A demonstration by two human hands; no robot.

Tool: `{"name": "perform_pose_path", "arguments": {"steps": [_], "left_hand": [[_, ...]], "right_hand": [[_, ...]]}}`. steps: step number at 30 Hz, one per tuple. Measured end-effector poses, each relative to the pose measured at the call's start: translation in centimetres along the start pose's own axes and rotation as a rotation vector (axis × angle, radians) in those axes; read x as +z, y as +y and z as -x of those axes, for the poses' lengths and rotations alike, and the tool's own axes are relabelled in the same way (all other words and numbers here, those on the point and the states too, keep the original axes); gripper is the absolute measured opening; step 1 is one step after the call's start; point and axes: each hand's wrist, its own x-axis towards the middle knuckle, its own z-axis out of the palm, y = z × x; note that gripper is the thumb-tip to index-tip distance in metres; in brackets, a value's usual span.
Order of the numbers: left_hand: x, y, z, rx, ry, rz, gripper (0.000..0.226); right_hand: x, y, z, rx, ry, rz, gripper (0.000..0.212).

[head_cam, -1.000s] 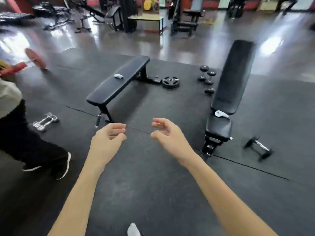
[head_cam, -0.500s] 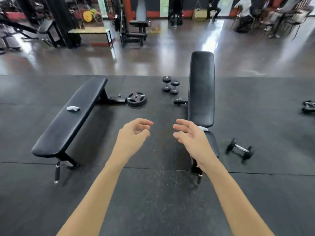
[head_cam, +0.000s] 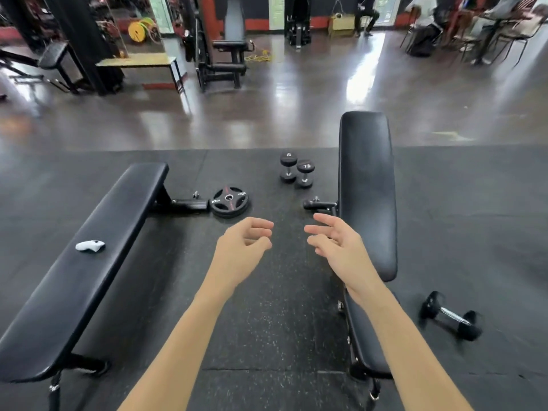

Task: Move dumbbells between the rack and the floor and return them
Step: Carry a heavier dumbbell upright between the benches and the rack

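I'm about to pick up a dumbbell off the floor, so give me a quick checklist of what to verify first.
1. Left hand free: ok, holds nothing.
2. Right hand free: ok, fingers relaxed.
3. Two upright dumbbells ahead on the mat: ok, path between the benches open.
4. Weight plate clear of that path: ok, off to the left.
5. Lying dumbbell settled: cannot tell, blurred.
6. Rack in view: not ok.

The mat (head_cam: 267, 336) looks like matt, speckled black rubber; the floor (head_cam: 296, 108) beyond its far edge is glossy and reflective. Both benches (head_cam: 89, 262) have smooth, faintly shiny black padding. The dumbbell (head_cam: 450, 315) has a shiny metal handle and matt black ends.
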Motion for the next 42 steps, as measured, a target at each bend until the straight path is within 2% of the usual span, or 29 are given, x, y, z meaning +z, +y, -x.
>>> {"name": "perform_pose_path", "arguments": {"steps": [8,18,27,34,42], "left_hand": [[-1.0,-0.5,-24.9,-0.002,-0.058,0.024,0.032],[-0.1,3.1,-56.2,0.004,-0.263,-0.019,0.029],[8.6,3.9,-85.4,-0.084,-0.289,0.001,0.038],[15.2,6.4,-103.3,-0.145,-0.337,-0.026,0.034],[25.7,3.0,-123.3,-0.204,-0.421,-0.066,0.028]], "right_hand": [[4.4,-1.5,-23.4,0.029,0.035,-0.002,0.042],[6.5,-4.6,-51.3,0.127,0.2,-0.06,0.043],[2.7,-2.9,-80.8,0.179,0.224,-0.019,0.044],[-1.9,-3.0,-99.5,0.254,0.274,0.022,0.037],[-5.0,4.3,-119.5,0.393,0.384,-0.018,0.036]]}}
